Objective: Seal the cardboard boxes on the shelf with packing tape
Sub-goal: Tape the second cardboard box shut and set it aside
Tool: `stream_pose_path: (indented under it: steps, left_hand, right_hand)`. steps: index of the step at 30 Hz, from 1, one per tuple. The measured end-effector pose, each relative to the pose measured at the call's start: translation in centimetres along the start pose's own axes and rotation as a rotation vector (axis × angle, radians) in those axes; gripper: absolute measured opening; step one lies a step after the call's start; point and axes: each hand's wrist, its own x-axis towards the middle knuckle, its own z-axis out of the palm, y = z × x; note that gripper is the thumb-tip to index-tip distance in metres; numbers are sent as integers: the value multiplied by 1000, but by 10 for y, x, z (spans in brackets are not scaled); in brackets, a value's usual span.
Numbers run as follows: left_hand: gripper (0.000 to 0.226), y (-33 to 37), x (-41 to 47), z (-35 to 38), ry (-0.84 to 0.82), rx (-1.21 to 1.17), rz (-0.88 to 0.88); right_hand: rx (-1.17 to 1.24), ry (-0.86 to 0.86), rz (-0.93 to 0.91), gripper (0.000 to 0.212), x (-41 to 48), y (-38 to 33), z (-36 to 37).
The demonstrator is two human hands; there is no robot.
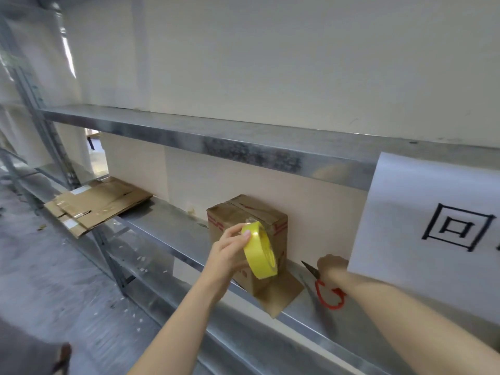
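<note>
A small brown cardboard box [250,220] with red markings stands on the metal shelf [167,231], tape across its top and one flap lying open toward the front edge. My left hand [230,253] grips a roll of yellow packing tape [261,251] just in front of the box. My right hand [331,265] reaches onto the shelf to the right of the box, over red-handled scissors [328,292] that lie there. A hanging paper partly hides that hand, so its grip is unclear.
Flattened cardboard pieces [97,204] lie on the shelf at the left. An upper shelf beam [243,147] runs overhead. A white paper sign [433,231] with a black character hangs at the right. The grey floor [54,280] shows below the rack.
</note>
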Motion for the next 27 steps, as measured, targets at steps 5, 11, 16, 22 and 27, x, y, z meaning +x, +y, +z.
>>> stream_pose_path:
  steps: [5,11,16,22,27]
  left_hand:
    - [48,22,6,-23,34,-107,-26]
    - [35,46,14,-41,93,-141,11]
    - [26,51,14,-57,158,-61,41]
    - [13,58,18,-61,134,27,66]
    - [24,59,37,-60,103,42,76]
  right_hand:
    - [346,80,-9,31,-6,-8,-6]
    - [893,659,-90,20,-7,-58,-43]
    - [854,684,-65,32,-16,-101,-47]
    - [752,635,55,36,-11,-111,-40]
    - [700,594,69,31,3,-106,-44]
